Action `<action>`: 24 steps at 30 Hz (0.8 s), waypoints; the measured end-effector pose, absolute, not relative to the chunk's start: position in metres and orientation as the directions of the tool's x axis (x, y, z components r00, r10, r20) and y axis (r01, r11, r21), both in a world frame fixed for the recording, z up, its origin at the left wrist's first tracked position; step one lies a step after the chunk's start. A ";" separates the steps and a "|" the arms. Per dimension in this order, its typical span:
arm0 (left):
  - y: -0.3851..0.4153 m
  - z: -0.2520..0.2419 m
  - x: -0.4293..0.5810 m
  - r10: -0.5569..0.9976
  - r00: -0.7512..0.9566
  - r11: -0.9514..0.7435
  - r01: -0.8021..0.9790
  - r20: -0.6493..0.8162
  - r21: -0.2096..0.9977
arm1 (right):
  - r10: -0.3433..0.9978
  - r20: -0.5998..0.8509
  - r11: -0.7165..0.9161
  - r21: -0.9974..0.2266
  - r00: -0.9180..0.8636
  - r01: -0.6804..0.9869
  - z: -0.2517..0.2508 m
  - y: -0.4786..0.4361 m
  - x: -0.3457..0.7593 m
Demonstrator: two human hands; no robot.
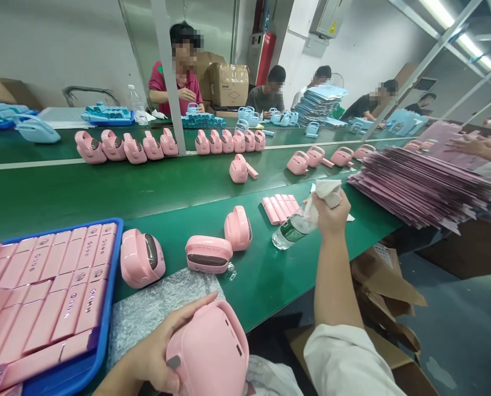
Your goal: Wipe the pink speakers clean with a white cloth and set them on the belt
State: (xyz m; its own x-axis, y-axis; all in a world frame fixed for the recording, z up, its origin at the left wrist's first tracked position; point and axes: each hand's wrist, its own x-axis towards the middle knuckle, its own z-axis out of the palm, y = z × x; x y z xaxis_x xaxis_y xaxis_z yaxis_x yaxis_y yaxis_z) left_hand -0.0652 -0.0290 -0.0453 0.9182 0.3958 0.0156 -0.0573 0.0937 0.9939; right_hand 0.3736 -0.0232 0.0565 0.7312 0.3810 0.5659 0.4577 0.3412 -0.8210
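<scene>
My left hand point(158, 344) is wrapped round the side of a pink portable speaker point(212, 352) with a loop handle, held low at the front edge of the bench. Stretched forward over the bench, my right hand point(332, 212) grips a crumpled white cloth point(328, 192). Just under that cloth a clear plastic bottle point(293, 230) with a green label leans over, its neck hidden. Whether my fingers also hold the bottle I cannot tell. Several short pink sticks point(279, 209) lie in a row beside it. More pink speakers point(209, 254) stand between my hands and the tray.
A blue tray point(115, 264) full of pink boxy sticks sits at left, beside a sheet of bubble wrap point(163, 308). Pink speakers line the green conveyor belt point(154, 192). Flat pink cartons point(423, 184) are stacked at right. Open cardboard boxes point(388, 280) stand below. Co-workers point(185, 82) sit opposite.
</scene>
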 end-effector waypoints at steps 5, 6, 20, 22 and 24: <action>-0.030 -0.043 -0.063 0.375 0.927 0.161 -0.082 0.016 0.984 | 0.439 0.560 0.110 -0.810 0.703 0.576 0.054 -0.034 0.361; -0.030 -0.043 -0.062 0.376 0.927 0.174 -0.086 0.014 0.981 | 0.446 0.547 0.105 -0.818 0.708 0.566 0.056 -0.035 0.357; -0.031 -0.037 -0.060 0.329 0.943 0.216 -0.133 0.056 0.967 | 0.490 0.407 0.671 -0.741 0.771 -0.035 0.070 -0.075 0.322; -0.031 -0.035 -0.060 0.341 0.940 0.268 -0.119 0.022 0.956 | 0.518 0.312 0.627 -0.772 0.796 -0.105 0.056 -0.093 0.296; -0.032 -0.033 -0.061 0.349 0.937 0.321 -0.084 -0.036 0.943 | 0.667 0.100 0.445 -0.849 0.738 -0.287 0.039 -0.104 0.263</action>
